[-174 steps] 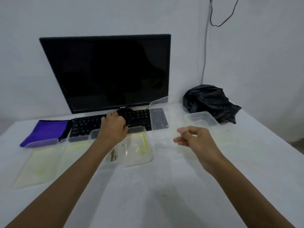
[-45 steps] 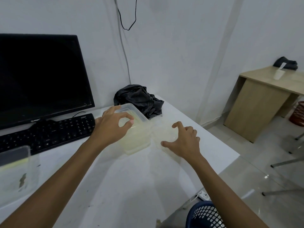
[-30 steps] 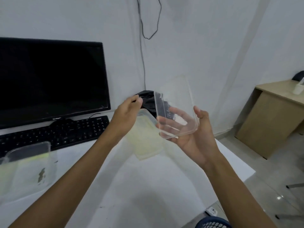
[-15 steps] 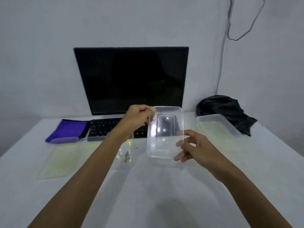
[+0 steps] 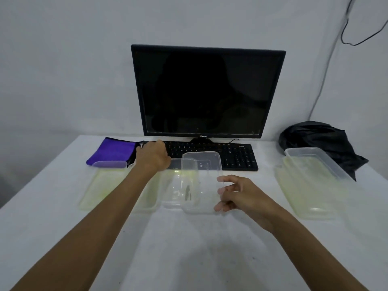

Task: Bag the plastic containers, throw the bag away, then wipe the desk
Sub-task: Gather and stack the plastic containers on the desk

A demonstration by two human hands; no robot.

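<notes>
**Bagging not yet begun**

Since a moment ago my right hand [image 5: 235, 193] has lowered the clear container [image 5: 201, 181] over the soiled tub [image 5: 172, 194], fingers pinching its edge. I can't tell my left hand's [image 5: 152, 157] grip near the keyboard [image 5: 231, 156]. Every container remains on the tabletop [image 5: 189, 248]; black bag [image 5: 321, 139] and purple cloth [image 5: 113, 151] untouched.

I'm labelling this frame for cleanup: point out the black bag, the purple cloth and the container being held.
black bag [image 5: 319, 137], head view, on its crumpled top.
purple cloth [image 5: 113, 151], head view, on its flat middle.
held container [image 5: 201, 164], head view, on its clear upper wall.
</notes>
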